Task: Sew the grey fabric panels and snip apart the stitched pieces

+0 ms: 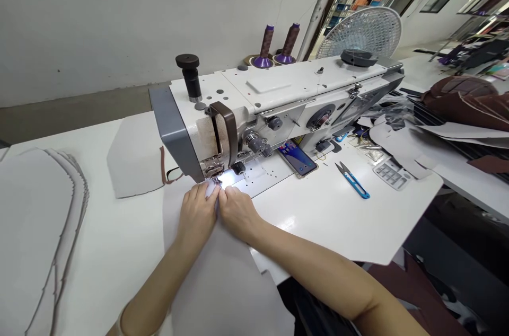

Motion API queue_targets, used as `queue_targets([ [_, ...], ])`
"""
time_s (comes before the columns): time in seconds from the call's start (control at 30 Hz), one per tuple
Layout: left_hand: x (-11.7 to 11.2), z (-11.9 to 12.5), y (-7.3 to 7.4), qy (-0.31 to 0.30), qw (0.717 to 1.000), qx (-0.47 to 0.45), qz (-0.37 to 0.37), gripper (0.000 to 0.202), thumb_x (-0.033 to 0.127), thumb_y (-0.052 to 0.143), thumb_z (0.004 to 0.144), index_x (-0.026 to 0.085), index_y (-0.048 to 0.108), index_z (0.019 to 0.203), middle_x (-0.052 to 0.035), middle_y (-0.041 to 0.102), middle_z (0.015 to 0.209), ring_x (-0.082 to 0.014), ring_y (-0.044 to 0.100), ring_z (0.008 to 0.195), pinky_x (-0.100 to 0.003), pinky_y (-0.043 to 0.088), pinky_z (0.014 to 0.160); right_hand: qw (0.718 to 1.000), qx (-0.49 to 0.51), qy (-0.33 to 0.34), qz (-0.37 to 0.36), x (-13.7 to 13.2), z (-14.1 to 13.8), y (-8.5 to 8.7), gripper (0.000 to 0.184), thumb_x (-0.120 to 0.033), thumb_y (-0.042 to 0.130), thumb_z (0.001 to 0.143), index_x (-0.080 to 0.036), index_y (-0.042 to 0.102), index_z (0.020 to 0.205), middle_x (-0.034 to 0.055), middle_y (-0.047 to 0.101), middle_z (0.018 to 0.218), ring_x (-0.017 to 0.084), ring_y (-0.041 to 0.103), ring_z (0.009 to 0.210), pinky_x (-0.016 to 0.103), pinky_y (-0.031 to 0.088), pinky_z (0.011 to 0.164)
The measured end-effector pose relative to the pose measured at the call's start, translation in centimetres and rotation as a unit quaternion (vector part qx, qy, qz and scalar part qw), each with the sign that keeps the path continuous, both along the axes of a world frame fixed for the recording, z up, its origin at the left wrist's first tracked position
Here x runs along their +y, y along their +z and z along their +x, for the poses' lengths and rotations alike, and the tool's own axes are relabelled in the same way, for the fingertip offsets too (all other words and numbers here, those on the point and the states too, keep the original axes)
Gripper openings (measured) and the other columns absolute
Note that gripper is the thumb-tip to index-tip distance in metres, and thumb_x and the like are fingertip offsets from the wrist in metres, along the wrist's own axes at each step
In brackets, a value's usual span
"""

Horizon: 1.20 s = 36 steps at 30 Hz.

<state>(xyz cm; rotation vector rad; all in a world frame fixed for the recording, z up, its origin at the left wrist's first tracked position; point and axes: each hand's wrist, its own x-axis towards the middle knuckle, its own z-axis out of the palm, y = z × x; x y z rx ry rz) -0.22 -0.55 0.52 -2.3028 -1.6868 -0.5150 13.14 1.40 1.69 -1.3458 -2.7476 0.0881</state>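
Basically the left hand (194, 214) and right hand (237, 212) sit curled, pinching a pale grey panel (214, 283) right at the sewing machine's presser foot (213, 169).

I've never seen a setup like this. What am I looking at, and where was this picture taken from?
This picture comes from a camera worn on a person's head, looking down at their own hands, so no robot is involved. The big machine is a white industrial sewing machine, with two thread cones behind it. The left hand and right hand both hold a pale grey sheet close to the machine's presser foot. On the white table lie a phone, blue-handled thread snips and a stack of cut grey pieces.
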Motion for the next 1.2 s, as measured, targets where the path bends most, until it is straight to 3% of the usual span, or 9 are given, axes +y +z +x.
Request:
queue_targets([
  [0.43, 0.0, 0.0, 0.1, -0.001, 1.0, -0.006, 0.009, 0.031, 0.013, 0.042, 0.087, 0.017, 0.062, 0.11, -0.0145, 0.06, 0.106, -0.0278, 0.051, 0.098, -0.038, 0.044, 0.078, 1.0, 0.001, 0.014, 0.014, 0.0, 0.1, -0.4, 0.021, -0.007, 0.039, 0.088, -0.01, 0.05, 0.105, 0.0092, 0.054, 0.085, 0.021, 0.049, 0.077, 0.027, 0.039, 0.052],
  [0.67, -0.5, 0.6, 0.4, 0.008, 1.0, 0.023, 0.003, 0.025, 0.011, 0.043, 0.085, 0.012, 0.061, 0.101, -0.0125, 0.063, 0.097, -0.0261, 0.055, 0.089, -0.037, 0.045, 0.073, 1.0, 0.011, 0.015, 0.025, 0.3, 0.1, -0.4, 0.017, -0.009, 0.036, 0.091, -0.012, 0.05, 0.099, 0.0083, 0.053, 0.084, 0.02, 0.048, 0.077, 0.027, 0.037, 0.051],
  [0.87, 0.2, -0.3, -0.4, 0.009, 1.0, 0.026, 0.003, 0.029, 0.008, 0.039, 0.085, 0.008, 0.058, 0.107, -0.0167, 0.061, 0.112, -0.0279, 0.053, 0.107, -0.04, 0.043, 0.09, 1.0, 0.017, 0.013, 0.022, 0.2, 0.2, -0.6, 0.015, -0.006, 0.039, 0.086, -0.014, 0.05, 0.091, 0.0059, 0.052, 0.08, 0.02, 0.048, 0.072, 0.028, 0.037, 0.053],
  [1.2, -0.3, 0.3, -0.4, 0.001, 0.999, 0.028, 0.019, 0.027, 0.008, 0.042, 0.084, 0.006, 0.061, 0.103, -0.0179, 0.062, 0.112, -0.0292, 0.054, 0.106, -0.042, 0.044, 0.092, 0.999, 0.034, 0.011, 0.02, 0.4, 0.0, -0.8, 0.013, -0.01, 0.038, 0.09, -0.015, 0.05, 0.093, 0.0064, 0.054, 0.083, 0.02, 0.049, 0.073, 0.028, 0.038, 0.054],
])
